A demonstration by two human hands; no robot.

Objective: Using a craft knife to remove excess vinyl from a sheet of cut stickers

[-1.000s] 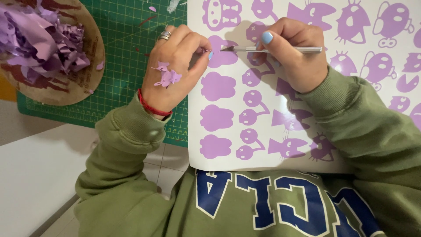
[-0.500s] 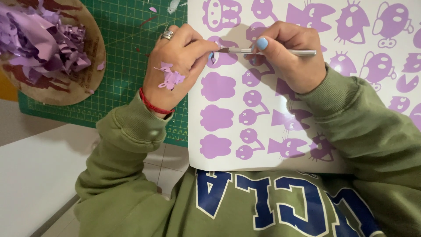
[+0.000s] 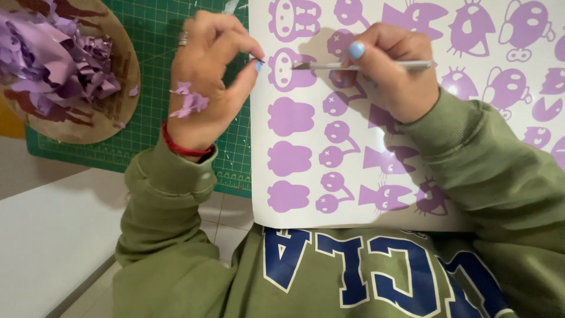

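- Lilac vinyl cut-outs (cartoon critters, cherries, tooth-like blobs) cover a white backing sheet [image 3: 406,147], which lies across the person's lap and over the right edge of a green gridded cutting mat [image 3: 159,35].
- Right hand [image 3: 385,73]: fingers curled shut round a thin silver weeding tool [image 3: 365,66], held roughly level, tip pointing left, just at a round-headed lilac figure near the sheet's left edge.
- Left hand [image 3: 206,82]: thumb and forefinger pinched together w/ something tiny and dark at the tips, too small to tell what. Other fingers loosely bent. Hand sits over the mat, just beside the sheet's left edge.
- Small lilac vinyl scraps [image 3: 189,101] stuck to the back of the left hand; red cord bracelet [image 3: 183,147] at the wrist, ring on one finger.
- Round brown wooden dish [image 3: 115,115], top left on the mat, heaped w/ crumpled lilac vinyl offcuts [image 3: 53,53].
- White surface [image 3: 53,235] lower left; olive-green sweatshirt sleeves on both arms.
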